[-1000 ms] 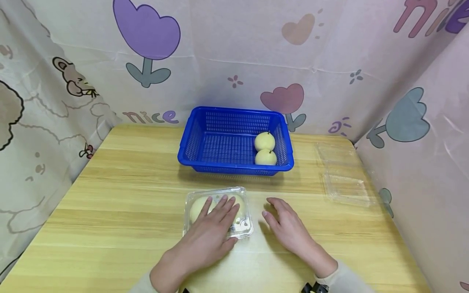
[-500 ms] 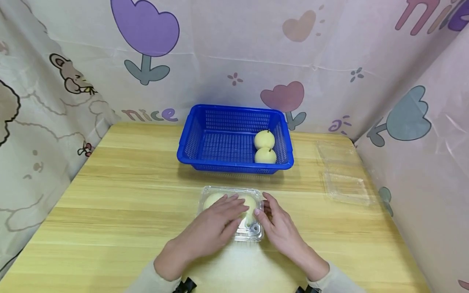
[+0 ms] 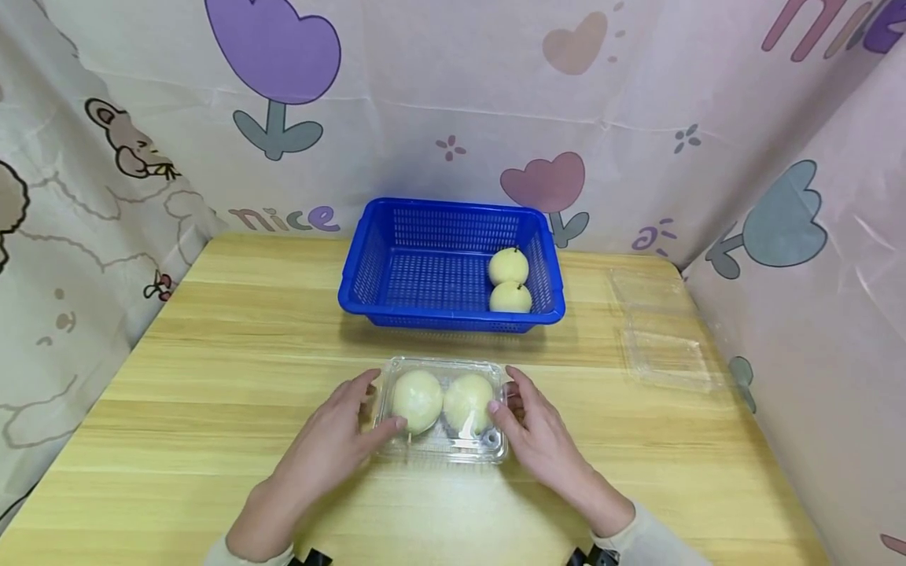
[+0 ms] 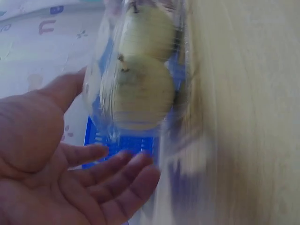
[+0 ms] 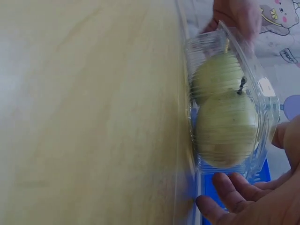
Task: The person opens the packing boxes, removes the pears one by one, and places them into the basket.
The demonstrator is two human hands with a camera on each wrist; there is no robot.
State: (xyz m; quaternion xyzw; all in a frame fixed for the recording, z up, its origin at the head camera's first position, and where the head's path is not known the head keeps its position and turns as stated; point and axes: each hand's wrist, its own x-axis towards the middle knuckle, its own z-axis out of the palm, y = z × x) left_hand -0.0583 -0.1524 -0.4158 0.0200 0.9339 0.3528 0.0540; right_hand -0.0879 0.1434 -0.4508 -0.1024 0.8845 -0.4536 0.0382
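Observation:
In the head view a clear plastic clamshell box [image 3: 442, 453] sits closed on the table. Two pale yellow pears [image 3: 417, 402] lie inside, side by side. My left hand [image 3: 325, 444] is at the box's left end, thumb over the lid's edge; the left wrist view shows its fingers [image 4: 133, 180] loosely spread and apart from the end wall. At the right end is my right hand [image 3: 545, 440], its thumb by the lid's edge. In the right wrist view its fingers [image 5: 229, 192] are loosely bent close against the box's end; firm contact cannot be made out.
A blue plastic basket [image 3: 453, 321] stands behind the box, with two pears [image 3: 510, 267] at its right side. Another clear clamshell [image 3: 668, 358] lies opened at the table's right edge. Printed curtains [image 3: 425, 94] enclose the back and sides.
The box has slid to the right, up to my right hand. My left hand has come off the top of the lid and moved to the box's left end.

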